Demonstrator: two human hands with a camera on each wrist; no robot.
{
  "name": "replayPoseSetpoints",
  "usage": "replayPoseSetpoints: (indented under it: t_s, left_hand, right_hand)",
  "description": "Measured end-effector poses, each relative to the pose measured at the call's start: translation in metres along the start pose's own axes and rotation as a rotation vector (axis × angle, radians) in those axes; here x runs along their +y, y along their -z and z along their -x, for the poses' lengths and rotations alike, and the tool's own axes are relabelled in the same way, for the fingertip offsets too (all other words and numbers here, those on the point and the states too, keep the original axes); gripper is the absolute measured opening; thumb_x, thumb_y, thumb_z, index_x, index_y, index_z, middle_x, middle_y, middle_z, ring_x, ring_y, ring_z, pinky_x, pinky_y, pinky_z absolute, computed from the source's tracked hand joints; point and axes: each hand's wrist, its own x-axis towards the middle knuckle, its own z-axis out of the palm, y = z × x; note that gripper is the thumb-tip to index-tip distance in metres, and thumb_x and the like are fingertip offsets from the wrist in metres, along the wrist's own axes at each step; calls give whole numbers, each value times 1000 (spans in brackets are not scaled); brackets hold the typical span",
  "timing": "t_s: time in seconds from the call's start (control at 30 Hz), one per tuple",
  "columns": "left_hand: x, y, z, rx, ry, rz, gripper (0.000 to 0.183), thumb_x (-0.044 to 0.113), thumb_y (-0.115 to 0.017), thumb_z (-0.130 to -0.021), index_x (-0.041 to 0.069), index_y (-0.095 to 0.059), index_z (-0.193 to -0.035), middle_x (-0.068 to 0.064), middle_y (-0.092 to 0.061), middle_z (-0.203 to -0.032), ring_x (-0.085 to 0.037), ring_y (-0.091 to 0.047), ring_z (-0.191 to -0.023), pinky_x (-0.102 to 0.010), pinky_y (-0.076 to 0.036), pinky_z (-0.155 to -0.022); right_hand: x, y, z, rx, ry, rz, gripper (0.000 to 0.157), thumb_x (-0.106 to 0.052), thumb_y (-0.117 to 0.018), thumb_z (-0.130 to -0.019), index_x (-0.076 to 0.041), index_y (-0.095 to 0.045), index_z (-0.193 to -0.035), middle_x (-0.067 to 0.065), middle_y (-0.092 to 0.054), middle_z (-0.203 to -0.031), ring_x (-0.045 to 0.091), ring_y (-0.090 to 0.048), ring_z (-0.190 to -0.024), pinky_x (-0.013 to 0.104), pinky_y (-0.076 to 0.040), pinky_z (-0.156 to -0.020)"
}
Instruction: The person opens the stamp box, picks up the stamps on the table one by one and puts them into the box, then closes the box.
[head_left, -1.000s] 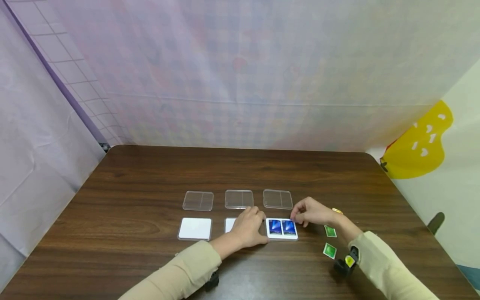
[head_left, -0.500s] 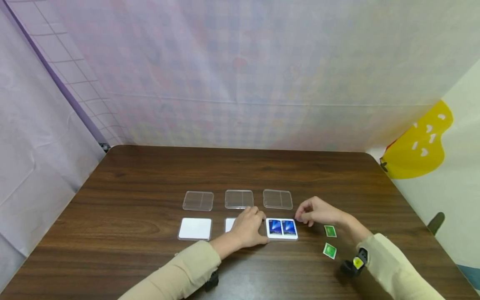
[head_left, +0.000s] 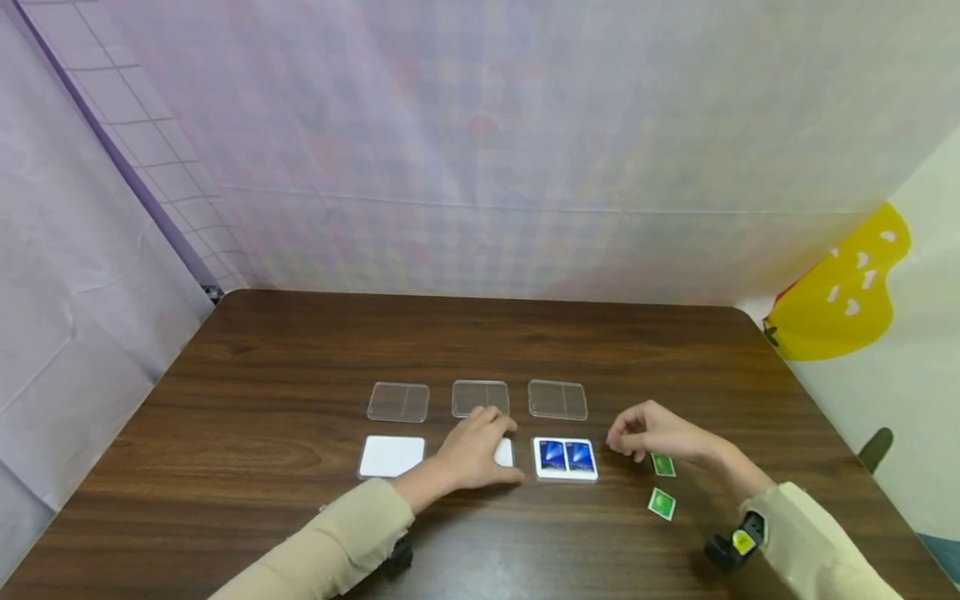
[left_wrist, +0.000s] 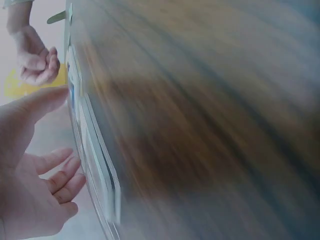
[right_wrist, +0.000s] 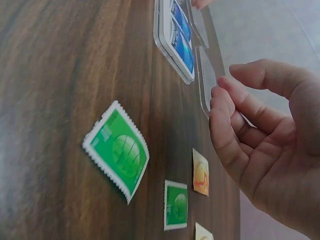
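Observation:
My left hand [head_left: 472, 450], fingers spread and loosely bent, is over the middle white card in its clear case [head_left: 504, 454], partly hiding it. In the left wrist view nothing is between its thumb and fingers. My right hand [head_left: 654, 432] is loosely curled above the table, right of a case [head_left: 566, 477] whose white card bears two blue stamps [head_left: 552, 455]. The right wrist view shows its fingers holding nothing. Two green stamps [right_wrist: 120, 150] with perforated white edges lie near that hand. Two orange-yellow stamps [right_wrist: 200, 172] lie beyond them, hidden in the head view.
Three clear lids [head_left: 557, 400] lie in a row behind the cases. Another case with a blank white card [head_left: 392, 456] is at the left. The brown wooden table [head_left: 300, 350] reaches back to a hanging cloth [head_left: 480, 167].
My left hand has shifted left, off the edge of the blue-stamp case. The right hand has withdrawn to the right, away from the same case. The blue stamps stay in place.

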Motion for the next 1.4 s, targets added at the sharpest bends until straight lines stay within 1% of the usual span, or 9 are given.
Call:
replayPoseSetpoints:
  t_s: [0.23,0.33,0.5,0.6,0.7,0.83,1.03,1.2,1.4]
  left_hand:
    - [-22,10,17,3,22,52,61,41,-74,-68,4,-58,-114,-5,-55,-106,-20,-48,-98,-32,-44,-83]
    - [-32,14,26,2,37,62,62,42,-73,-69,4,-58,-115,-7,-55,-106,-21,-48,-99,-35,-43,-86]
    - [-45,17,37,-13,70,56,65,45,-74,-67,2,-58,-113,-9,-56,-107,-23,-48,-100,-38,-42,-88]
    - [-50,17,41,-25,79,42,66,46,-75,-66,1,-59,-111,-9,-56,-105,-23,-49,-98,-38,-43,-86]
    - [-53,17,43,-26,73,30,65,45,-76,-65,1,-60,-109,-8,-56,-103,-23,-49,-97,-38,-44,-85]
    - [-54,17,45,-15,57,16,62,43,-77,-63,2,-61,-107,-7,-56,-100,-22,-49,-94,-37,-44,-82]
    - [-55,17,46,-14,55,21,58,39,-77,-64,2,-61,-106,-7,-55,-99,-22,-48,-95,-38,-44,-82]
    - [-54,17,47,-13,56,33,57,38,-77,-65,2,-61,-106,-7,-55,-100,-23,-48,-95,-39,-44,-82]
    - [-53,17,47,-10,60,31,57,38,-77,-65,2,-61,-106,-7,-55,-100,-23,-48,-95,-38,-44,-82]
  right_hand:
    - [5,3,14,14,21,-26,17,-8,-58,-85,8,-63,-91,15,-60,-80,10,-54,-66,27,-49,-53]
    - [7,7,20,31,16,-13,18,-10,-58,-86,6,-63,-92,15,-61,-83,10,-55,-67,28,-49,-54]
    - [13,15,32,67,-16,41,21,-14,-59,-86,4,-63,-96,10,-64,-86,9,-56,-69,27,-49,-56]
    - [17,20,39,87,-42,47,23,-13,-59,-85,6,-62,-98,10,-65,-87,10,-57,-71,28,-50,-58]
    - [21,23,45,114,-70,46,24,-10,-61,-83,7,-61,-100,11,-65,-88,10,-58,-74,27,-50,-61]
    - [28,24,49,151,-84,94,25,-8,-65,-77,6,-62,-99,9,-64,-89,7,-57,-77,24,-48,-64]
    - [37,20,50,194,-21,211,24,-7,-70,-72,4,-64,-93,5,-64,-83,2,-55,-72,21,-46,-61]
    - [40,15,50,229,-11,288,27,-11,-74,-71,2,-64,-93,2,-64,-83,1,-55,-71,21,-47,-62]
    - [40,12,51,249,23,345,28,-14,-76,-69,-1,-64,-90,0,-63,-82,2,-55,-70,22,-48,-62]
